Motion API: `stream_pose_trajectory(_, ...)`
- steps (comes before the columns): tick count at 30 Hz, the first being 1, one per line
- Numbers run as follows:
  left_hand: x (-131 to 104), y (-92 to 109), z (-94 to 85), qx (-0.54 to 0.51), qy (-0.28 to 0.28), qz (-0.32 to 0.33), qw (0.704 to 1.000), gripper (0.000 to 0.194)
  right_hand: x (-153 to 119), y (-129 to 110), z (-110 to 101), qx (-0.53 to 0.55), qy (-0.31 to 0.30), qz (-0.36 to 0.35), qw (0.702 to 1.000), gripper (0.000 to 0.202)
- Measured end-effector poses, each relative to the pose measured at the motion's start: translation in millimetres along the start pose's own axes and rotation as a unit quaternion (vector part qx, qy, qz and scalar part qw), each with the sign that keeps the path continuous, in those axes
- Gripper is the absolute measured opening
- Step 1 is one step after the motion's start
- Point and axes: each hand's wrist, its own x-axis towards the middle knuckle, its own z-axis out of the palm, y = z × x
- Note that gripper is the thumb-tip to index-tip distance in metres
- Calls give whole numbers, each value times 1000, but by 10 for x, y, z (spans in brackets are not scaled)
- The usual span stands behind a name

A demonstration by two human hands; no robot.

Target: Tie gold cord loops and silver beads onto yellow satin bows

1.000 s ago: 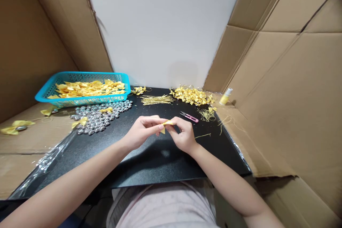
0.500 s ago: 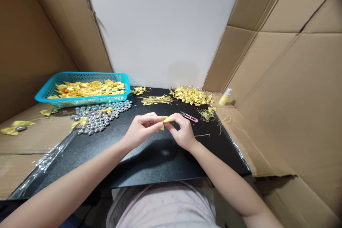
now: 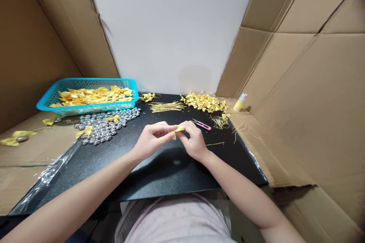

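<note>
A small yellow ribbon bow (image 3: 179, 129) is pinched between my two hands above the black table (image 3: 159, 182). My left hand (image 3: 156, 137) grips its left side with thumb and fingertips. On its right side, my right hand (image 3: 194, 140) holds it the same way. The fingers hide much of the bow's middle. Just beyond my right hand lie pink thread snips (image 3: 203, 124). A bundle of yellow cords (image 3: 167, 106) lies behind the hands.
At the back left stands a blue basket (image 3: 87, 79) of yellow bows, with silver beads (image 3: 99, 129) in front. Finished-looking bows (image 3: 203, 101) are heaped at the back right, near cord scraps (image 3: 220, 122) and a small bottle (image 3: 240, 102). Cardboard walls (image 3: 302, 95) flank the table.
The bow has tilted slightly between my fingertips, and its right part now shows a little more. Both hands keep their grip in nearly the same place.
</note>
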Motion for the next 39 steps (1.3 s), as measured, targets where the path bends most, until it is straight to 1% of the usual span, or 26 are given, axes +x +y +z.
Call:
stream_pose_trajectory(2,2,-6,6,3,10,-10,1000,22,7,-26,-22,-4,22,3,1000,10)
stream_pose_trajectory(3,4,-9,11,5,17,-17,1000,23,13,-44,-39,-8,43,7,999,6)
stream_pose_trajectory(5,4,-20,23,14,35,-26,999,24,26,-80,-78,-21,94,14,995,11)
stream_pose_trajectory(7,1,-36,34,25,50,-20,998,24,35,-104,-106,-38,119,12,992,12)
stream_pose_trajectory(10,-10,-67,43,48,60,5,997,24,35,-96,-94,-49,86,9,995,5)
stream_pose_trajectory(12,-15,-86,38,67,60,15,996,24,30,-66,-58,-40,69,23,997,6)
stream_pose_trajectory(17,-10,-111,7,91,40,14,995,26,27,11,14,-4,57,35,998,6)
stream_pose_trajectory(20,-3,-135,-8,95,17,5,995,25,26,18,21,3,46,43,998,9)
stream_pose_trajectory(24,1,-200,-2,101,-14,-4,995,25,25,-11,-7,7,58,36,998,11)
stream_pose_trajectory(26,2,-225,10,95,-17,-2,995,25,30,-26,-27,15,64,31,997,10)
stream_pose_trajectory(31,14,-207,30,71,-5,-8,997,24,46,-2,-29,80,37,42,995,5)
stream_pose_trajectory(33,21,-185,34,62,-2,-20,998,24,48,25,-11,75,40,44,995,3)
stream_pose_trajectory(36,25,-164,40,55,-7,-36,998,25,45,52,7,37,42,37,998,6)
stream_pose_trajectory(39,25,-173,42,60,-11,-42,997,27,44,50,2,6,26,38,999,10)
